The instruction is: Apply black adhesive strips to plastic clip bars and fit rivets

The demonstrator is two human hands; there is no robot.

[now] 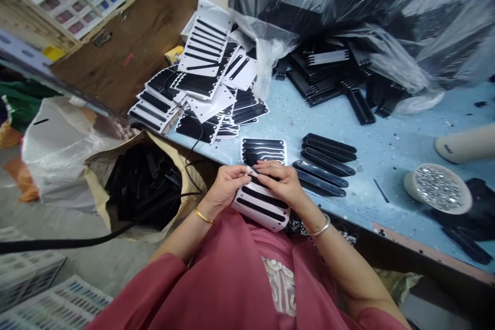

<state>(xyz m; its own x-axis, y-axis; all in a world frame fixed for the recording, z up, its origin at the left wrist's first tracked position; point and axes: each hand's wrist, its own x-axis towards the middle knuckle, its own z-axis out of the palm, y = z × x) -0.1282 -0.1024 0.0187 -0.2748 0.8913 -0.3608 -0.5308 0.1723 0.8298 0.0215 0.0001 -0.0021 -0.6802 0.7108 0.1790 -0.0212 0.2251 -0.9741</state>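
Observation:
A white backing sheet with black adhesive strips (262,204) lies at the table's front edge, over my lap. My left hand (229,184) pinches a small whitish piece at the sheet's upper edge between thumb and fingers. Close beside it, my right hand (281,181) has its fingers bent over the sheet's upper part, the fingertips meeting the same spot; what they grip is partly hidden. Just beyond the hands is another sheet of glossy black strips (264,148). Several long black plastic pieces with rounded ends (323,175) lie to the right of my right hand.
Strip sheets (209,85) are heaped at the back left. Black plastic parts (320,80) spill from a clear plastic bag (348,5). Rightward are a thin black stick (381,191), a bowl of small metal pieces (410,185) and a pale cylinder (466,144). An open sack (93,178) stands left.

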